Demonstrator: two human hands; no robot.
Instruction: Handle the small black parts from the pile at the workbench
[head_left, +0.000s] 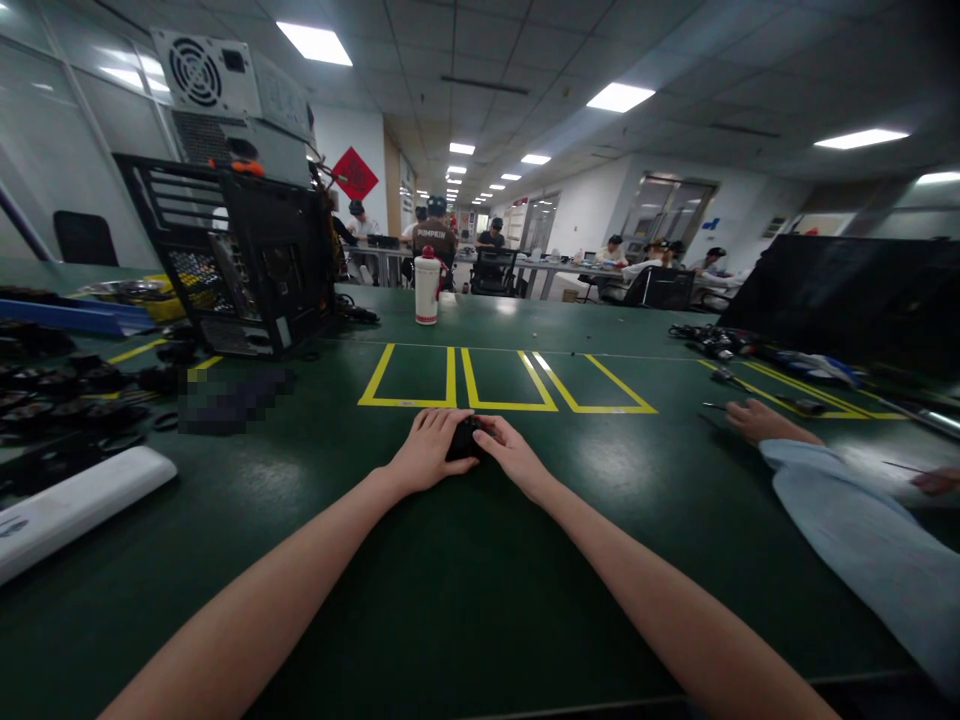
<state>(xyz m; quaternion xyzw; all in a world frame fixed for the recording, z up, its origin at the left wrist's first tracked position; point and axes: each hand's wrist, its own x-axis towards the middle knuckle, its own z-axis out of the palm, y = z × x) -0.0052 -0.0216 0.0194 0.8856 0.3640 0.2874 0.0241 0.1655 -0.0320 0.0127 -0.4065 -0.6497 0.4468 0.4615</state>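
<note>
Left hand (433, 443), right hand (514, 453): grip closed round small black object (463, 441) on bench (457, 600), yellow outlines (513, 406) at twelve o'clock. Likely handling step; next move calls for steady hold.

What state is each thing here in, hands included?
Small black object: partly hidden, between both hands
Bare left hand: cupped over the object
Bare right hand: fingers and thumb against the object
White cylindrical bottle with red lid: upright, lid on
Black metal computer case: standing upright
Long white bar: lying flat
White rectangular ceiling lights: lit
</note>
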